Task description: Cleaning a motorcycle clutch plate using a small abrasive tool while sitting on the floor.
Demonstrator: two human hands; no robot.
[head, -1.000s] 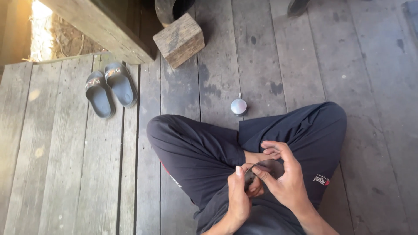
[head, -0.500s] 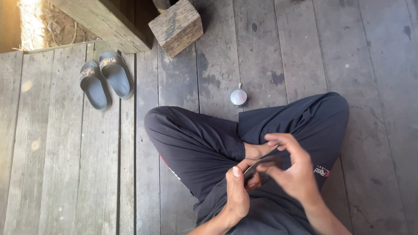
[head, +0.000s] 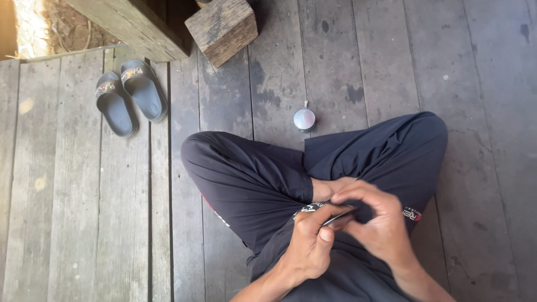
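Floor: weathered grey wooden planks point(head: 72, 223) fill the frame, running top to bottom, with sunlit dirt showing at the upper left corner.
Fingers, left hand: the left hand point(head: 310, 246), lower centre of the frame, has its fingers curled narrow, thumb pressed on the near end of a thin dark flat object point(head: 338, 217).
Fingers, right hand: the right hand point(head: 380, 226), just right of the left, arches over the far end of the same object with its fingers bent close around it; what the fingertips do underneath is hidden.
Held thing: the thin dark flat object lies between both hands, above the lap, slightly tilted; its kind cannot be told.
Lap: crossed legs in dark trousers point(head: 251, 179) spread from centre left to centre right, a bare foot point(head: 330, 187) tucked just above the hands.
Beyond the knees: a small round silvery container point(head: 304, 119) stands on the planks at upper centre, just beyond the legs and apart from them.
Upper left: a pair of grey slide sandals point(head: 130, 98) lies side by side.
Top edge: a rough wooden block point(head: 221, 28) sits beside a slanting timber beam point(head: 131, 22).
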